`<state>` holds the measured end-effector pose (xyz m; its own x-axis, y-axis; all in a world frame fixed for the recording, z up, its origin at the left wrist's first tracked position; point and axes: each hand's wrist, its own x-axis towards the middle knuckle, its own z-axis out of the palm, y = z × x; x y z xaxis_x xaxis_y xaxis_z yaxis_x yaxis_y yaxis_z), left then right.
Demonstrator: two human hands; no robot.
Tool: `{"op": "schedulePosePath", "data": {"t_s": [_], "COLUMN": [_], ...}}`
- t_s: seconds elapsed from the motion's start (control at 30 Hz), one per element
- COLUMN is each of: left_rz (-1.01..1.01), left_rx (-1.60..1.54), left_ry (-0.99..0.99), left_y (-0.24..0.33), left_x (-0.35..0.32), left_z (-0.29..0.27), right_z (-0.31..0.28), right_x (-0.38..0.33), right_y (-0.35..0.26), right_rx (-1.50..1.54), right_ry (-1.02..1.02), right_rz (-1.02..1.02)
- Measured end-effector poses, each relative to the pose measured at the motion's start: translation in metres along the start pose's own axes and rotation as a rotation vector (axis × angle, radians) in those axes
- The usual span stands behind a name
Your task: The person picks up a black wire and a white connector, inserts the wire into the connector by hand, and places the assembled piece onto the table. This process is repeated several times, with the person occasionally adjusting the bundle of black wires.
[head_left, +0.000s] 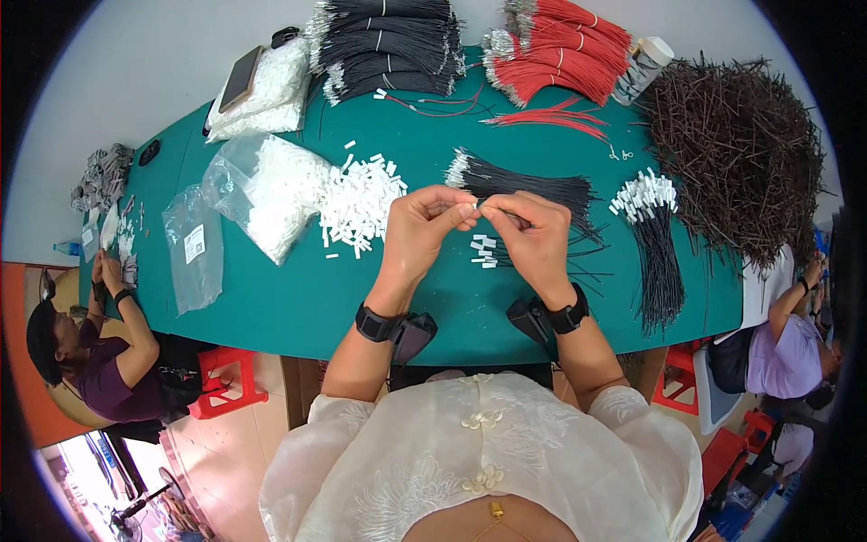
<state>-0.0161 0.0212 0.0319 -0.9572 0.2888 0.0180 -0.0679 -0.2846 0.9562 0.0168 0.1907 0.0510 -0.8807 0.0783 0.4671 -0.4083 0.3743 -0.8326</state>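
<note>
My left hand [417,226] is closed in a pinch, with a small white connector housing [475,205] showing at its fingertips. Right beside it, my right hand [531,237] pinches thumb against forefinger at the same spot; what it grips is too small and hidden to make out. Behind both hands lies a bundle of black wires [551,190] with pale tips. Under the right hand sit a few white connectors on black wires [484,251]. To the left spreads a heap of loose white housings [363,200], next to an opened clear bag of them [280,194].
Finished-looking black wires with white ends [655,253] lie at right, by a big brown tangled pile [736,149]. Black [388,41] and red wire bundles [564,50] stack at the back. A clear cup [643,70] stands there. Co-workers sit left [99,361] and right [786,352].
</note>
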Motion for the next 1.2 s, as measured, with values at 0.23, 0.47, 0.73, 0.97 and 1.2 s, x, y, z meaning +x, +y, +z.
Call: {"op": "schedulePosePath", "data": {"t_s": [0.23,0.47,0.73,0.97,1.2], "left_rz": [0.008,0.145,0.338,0.191,0.184], "left_rx": [0.075,0.64,1.242,1.611,1.711], "left_ry": [0.026,-0.091,0.118,0.113,0.167], "left_y": [-0.01,-0.018,0.004,0.002,-0.004], "left_x": [0.005,0.002,0.023,0.044,0.043], "left_z": [-0.008,0.002,-0.052,-0.067,-0.065], "right_z": [-0.013,-0.045,-0.021,-0.013,-0.019], "right_x": [0.011,0.015,0.017,0.021,0.02], "right_y": [0.0,0.012,0.061,0.066,0.073], "right_rx": [-0.209,-0.418,-0.494,-0.583,-0.502], "right_ry": [-0.109,-0.376,-0.232,-0.26,-0.208], "right_rz": [-0.135,0.048,0.037,0.012,-0.101]}}
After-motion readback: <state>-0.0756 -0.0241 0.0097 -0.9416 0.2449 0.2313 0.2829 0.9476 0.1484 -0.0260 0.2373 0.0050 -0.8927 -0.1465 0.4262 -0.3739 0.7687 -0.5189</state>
